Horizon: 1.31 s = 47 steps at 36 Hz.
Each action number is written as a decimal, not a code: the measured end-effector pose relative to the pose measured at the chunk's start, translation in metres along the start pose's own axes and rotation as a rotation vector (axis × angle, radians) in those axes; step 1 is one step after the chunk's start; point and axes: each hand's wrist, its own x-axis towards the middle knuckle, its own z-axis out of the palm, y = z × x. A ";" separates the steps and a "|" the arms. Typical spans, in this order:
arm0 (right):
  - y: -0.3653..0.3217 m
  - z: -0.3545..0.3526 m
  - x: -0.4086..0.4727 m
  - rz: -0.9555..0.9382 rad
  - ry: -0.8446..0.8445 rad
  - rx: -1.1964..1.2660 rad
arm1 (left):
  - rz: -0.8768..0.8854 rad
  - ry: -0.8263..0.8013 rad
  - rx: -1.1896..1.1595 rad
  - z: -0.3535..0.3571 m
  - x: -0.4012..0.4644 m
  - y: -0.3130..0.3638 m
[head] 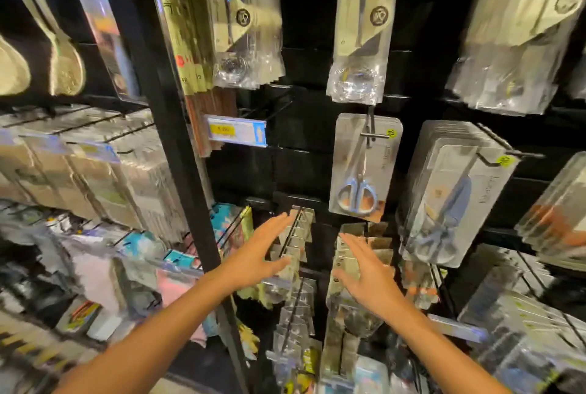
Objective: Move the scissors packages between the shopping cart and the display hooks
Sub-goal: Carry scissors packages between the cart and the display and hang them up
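Neither hand holds anything: the left hand (258,254) and the right hand (367,273) are both spread flat with straight fingers, reaching toward the low part of the black display wall (304,83). The left fingertips lie at the row of clear-packaged goods on a long metal hook (296,235); whether they touch it is blurred. The right hand hovers over a neighbouring row of packets (348,254), just to the right.

Above and beyond the hands, a clear blister package of blue-handled scissors (361,168) hangs on its own hook, and a thick stack of larger blue scissors packages (450,200) hangs farther right. The shopping cart is not in view.

Judging from the empty hands, no package is in transit now. How many packages are already moved cannot be told; the next likely step is taking hold of a package on a hook.
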 end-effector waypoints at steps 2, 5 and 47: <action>-0.006 0.004 0.002 -0.072 -0.027 -0.037 | 0.008 -0.011 0.064 -0.003 -0.017 -0.007; -0.020 0.016 0.008 -0.193 -0.109 -0.107 | -0.015 0.029 0.189 -0.008 -0.045 -0.013; -0.369 0.413 0.030 -0.880 -0.940 -0.331 | -1.275 0.238 0.331 -0.103 -0.561 -0.153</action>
